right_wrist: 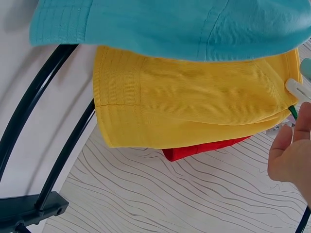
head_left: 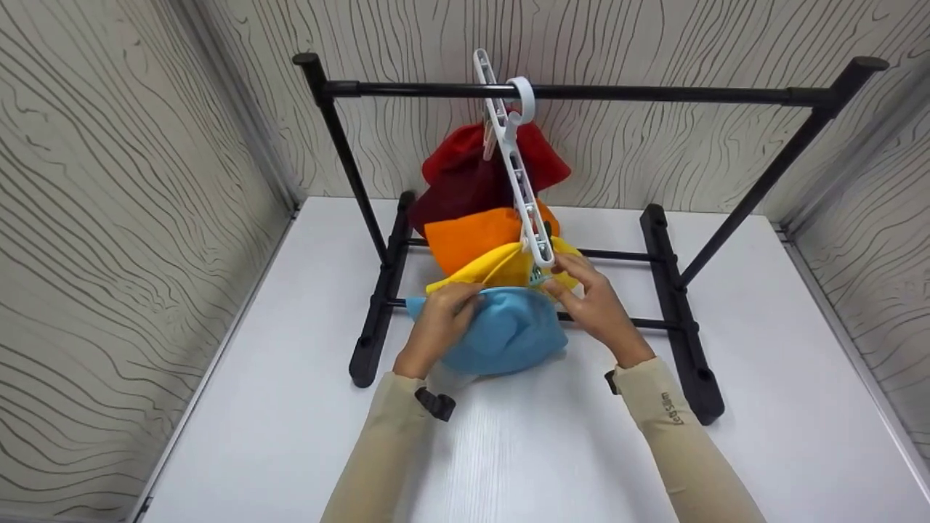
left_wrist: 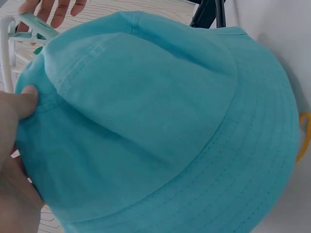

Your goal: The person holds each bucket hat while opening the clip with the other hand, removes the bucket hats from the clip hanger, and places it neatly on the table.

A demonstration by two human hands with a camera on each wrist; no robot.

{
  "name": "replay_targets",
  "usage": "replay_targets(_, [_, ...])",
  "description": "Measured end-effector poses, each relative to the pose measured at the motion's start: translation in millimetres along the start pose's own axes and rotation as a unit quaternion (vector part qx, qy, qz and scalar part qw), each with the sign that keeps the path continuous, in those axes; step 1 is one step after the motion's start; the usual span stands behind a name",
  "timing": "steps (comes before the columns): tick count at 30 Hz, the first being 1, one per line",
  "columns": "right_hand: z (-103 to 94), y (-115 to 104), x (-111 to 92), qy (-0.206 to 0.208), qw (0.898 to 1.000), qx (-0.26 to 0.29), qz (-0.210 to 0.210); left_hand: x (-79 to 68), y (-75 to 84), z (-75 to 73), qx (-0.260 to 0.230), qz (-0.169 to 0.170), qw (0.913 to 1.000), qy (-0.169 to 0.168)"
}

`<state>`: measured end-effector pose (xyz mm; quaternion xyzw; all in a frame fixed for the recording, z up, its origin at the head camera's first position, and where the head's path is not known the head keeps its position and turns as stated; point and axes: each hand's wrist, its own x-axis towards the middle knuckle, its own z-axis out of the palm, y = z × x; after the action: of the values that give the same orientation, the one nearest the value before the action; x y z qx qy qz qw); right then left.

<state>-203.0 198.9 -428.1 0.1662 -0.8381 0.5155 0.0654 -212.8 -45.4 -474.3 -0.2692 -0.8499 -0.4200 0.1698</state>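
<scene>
A light blue bucket hat (head_left: 501,334) hangs crown-up at the front, under the near end of a white clip hanger (head_left: 519,171). My left hand (head_left: 443,319) grips the hat's crown from the left, its thumb pressed on the fabric in the left wrist view. On the other side, my right hand (head_left: 592,301) has thumb and finger at a pale green clip (left_wrist: 39,26) beside the crown's top. Right behind the blue hat, a yellow hat (right_wrist: 194,102) hangs from a white clip (right_wrist: 297,90). Part of the clip is hidden by fingers.
Behind these, an orange hat (head_left: 472,232), a dark red hat (head_left: 465,189) and a bright red hat (head_left: 541,156) hang from the hanger. Its hook (head_left: 524,98) sits over the top bar (head_left: 654,93) of a black rack, which stands on a white table (head_left: 290,436) before patterned walls.
</scene>
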Motion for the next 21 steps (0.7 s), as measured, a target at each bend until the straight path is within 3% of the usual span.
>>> replay_targets(21, [2.2, 0.6, -1.9, 0.005, 0.999, 0.034, -0.001, -5.7, -5.7, -20.0, -0.004, -0.018, 0.9998, 0.004])
